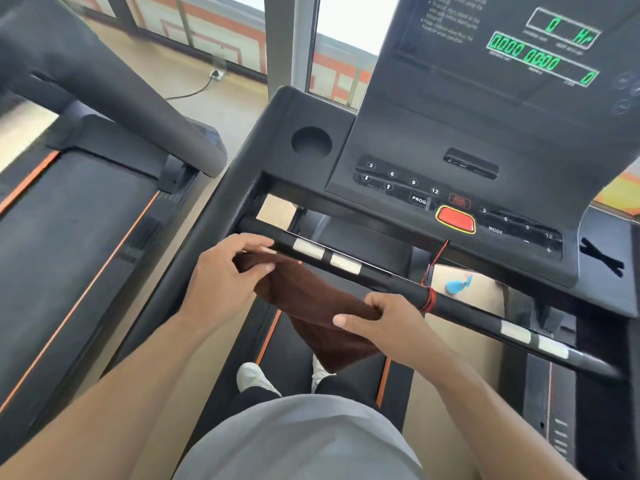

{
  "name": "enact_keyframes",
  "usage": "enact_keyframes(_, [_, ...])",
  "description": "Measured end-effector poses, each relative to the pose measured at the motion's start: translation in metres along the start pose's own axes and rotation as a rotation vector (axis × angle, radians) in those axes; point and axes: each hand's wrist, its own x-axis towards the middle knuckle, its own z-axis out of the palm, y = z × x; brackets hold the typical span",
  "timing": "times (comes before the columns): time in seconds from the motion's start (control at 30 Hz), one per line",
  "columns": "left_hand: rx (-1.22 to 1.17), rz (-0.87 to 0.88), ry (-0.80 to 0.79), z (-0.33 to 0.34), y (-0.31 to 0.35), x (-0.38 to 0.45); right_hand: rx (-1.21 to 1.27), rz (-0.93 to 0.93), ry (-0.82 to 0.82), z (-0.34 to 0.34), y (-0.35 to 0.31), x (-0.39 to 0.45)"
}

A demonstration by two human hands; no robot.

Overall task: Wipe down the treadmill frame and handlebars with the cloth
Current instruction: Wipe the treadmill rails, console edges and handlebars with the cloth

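A dark brown cloth (311, 306) hangs just below and in front of the treadmill's black front handlebar (391, 278), which runs from upper left to lower right and carries silver sensor pads. My left hand (225, 275) pinches the cloth's upper left corner close to the bar. At the cloth's right edge my right hand (388, 323) grips it, next to a red cord wound around the bar. The cloth's lower end drapes over the belt. The black console frame (273, 140) rises behind the bar.
The console (450, 188) has a red stop button (455, 220), number keys and a lit green display. A cup hole (311, 142) sits at its left. A second treadmill (69, 237) stands to the left. My feet are on the belt below. A blue object (455, 285) lies on the floor.
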Motion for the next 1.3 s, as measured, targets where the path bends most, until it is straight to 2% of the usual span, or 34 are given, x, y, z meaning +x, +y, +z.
enact_keyframes(0.17, [0.071, 0.019, -0.085, -0.003, -0.006, -0.004, 0.005, -0.118, 0.309, -0.005, -0.007, -0.005])
enact_keyframes(0.27, [0.107, 0.03, -0.086, -0.005, -0.008, -0.004, 0.047, -0.143, 0.29, -0.005, -0.01, -0.009])
enact_keyframes(0.4, [0.075, 0.039, -0.063, -0.012, -0.01, -0.004, -0.031, -0.195, 0.163, -0.006, -0.016, -0.018])
enact_keyframes(0.5, [0.109, 0.101, -0.028, -0.017, -0.007, -0.002, 0.018, -0.257, 0.081, -0.011, -0.027, -0.027])
enact_keyframes(0.57, [0.137, 0.178, 0.004, -0.018, 0.002, 0.006, 0.074, -0.333, 0.149, -0.022, -0.038, -0.027])
enact_keyframes(0.67, [0.103, 0.3, 0.064, -0.013, 0.03, 0.029, 0.121, -0.434, 0.358, -0.054, -0.048, -0.016])
enact_keyframes(0.73, [0.113, 0.323, 0.05, -0.006, 0.048, 0.045, 0.036, -0.355, 0.453, -0.077, -0.048, -0.006])
enact_keyframes(0.83, [0.237, 0.275, -0.003, 0.01, 0.059, 0.058, -0.369, -0.146, 0.54, -0.089, -0.03, 0.016])
enact_keyframes(0.9, [0.21, 0.248, -0.021, 0.023, 0.053, 0.053, -0.488, -0.186, 0.473, -0.077, -0.023, 0.03])
enact_keyframes(0.97, [0.17, 0.199, -0.043, 0.033, 0.041, 0.04, -0.512, -0.206, 0.251, -0.055, -0.017, 0.049])
enact_keyframes(1.03, [0.136, 0.122, -0.043, 0.04, 0.025, 0.026, -0.563, -0.122, 0.021, -0.028, -0.01, 0.07])
enact_keyframes(1.07, [0.131, 0.084, -0.035, 0.041, 0.017, 0.02, -0.6, -0.09, -0.03, -0.016, -0.007, 0.079])
enact_keyframes(1.13, [0.128, 0.011, -0.017, 0.041, 0.001, 0.007, -0.702, -0.112, 0.028, -0.002, -0.008, 0.096])
enact_keyframes(1.2, [0.12, -0.06, 0.021, 0.036, -0.009, -0.007, -0.765, -0.208, 0.09, 0.007, -0.017, 0.112])
enact_keyframes(1.3, [0.079, -0.182, 0.082, 0.029, -0.017, -0.028, -0.77, -0.359, 0.018, 0.02, -0.048, 0.131])
